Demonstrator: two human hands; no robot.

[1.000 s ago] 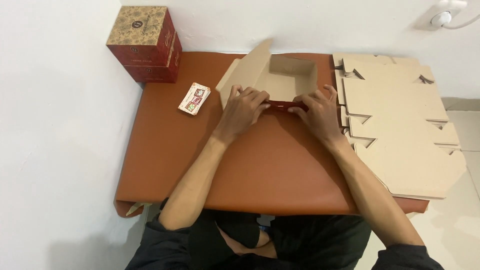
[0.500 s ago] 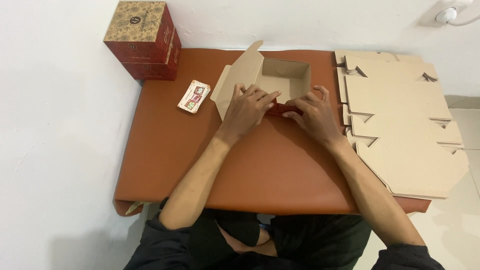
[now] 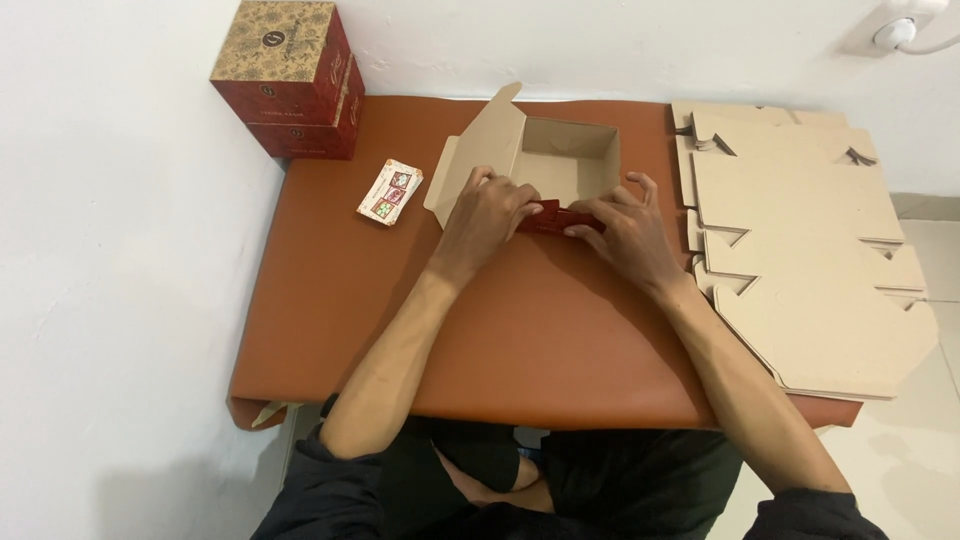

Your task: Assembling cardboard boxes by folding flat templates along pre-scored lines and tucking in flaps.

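Note:
A half-folded cardboard box [image 3: 570, 150] stands open on the brown table [image 3: 520, 340], its left flap raised. The near wall of the box shows a dark red printed face [image 3: 560, 221] between my hands. My left hand [image 3: 487, 218] presses on that near wall from the left, fingers curled over its edge. From the right, my right hand [image 3: 620, 232] grips the same wall, thumb and fingers pinching it. The inside of the box holds nothing.
A stack of flat die-cut cardboard blanks [image 3: 800, 240] lies at the table's right side and overhangs the edge. Two finished red-and-gold patterned boxes [image 3: 290, 75] are stacked at the back left corner. A small pile of printed cards [image 3: 390, 192] lies left of the box.
My hands and the box have stayed in place; my fingers have shifted a little along the near wall, pressing it down.

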